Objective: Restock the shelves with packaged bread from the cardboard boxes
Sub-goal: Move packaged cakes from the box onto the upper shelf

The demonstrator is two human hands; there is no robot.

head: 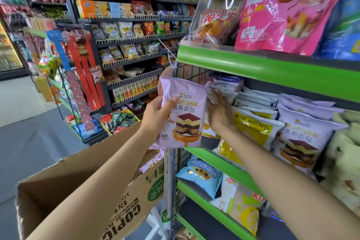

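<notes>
Holding: left hand (pixel 157 115) grips lilac mousse bread pack (pixel 182 113), upright, long axis vertical, just outside shelf end.
Slot: middle shelf (pixel 224 163), right of pack, beside stacked packs (pixel 253 101).
Nearer hand: right hand (pixel 219 111), fingers straight, touching the stack, holding nothing.
Box: cardboard box (pixel 81 187) below.

Middle shelf (pixel 220 159) packed: stacked lilac bread packs (pixel 303 134), yellow packs (pixel 255 128) fill width. Upper green shelf edge (pixel 263 68) close overhead. Wire side panel (pixel 187 76) blocks left end.

Chip bags (pixel 148 28) fill black wire shelves (pixel 136 40); perhaps a cooler (pixel 7 48) far left.
</notes>
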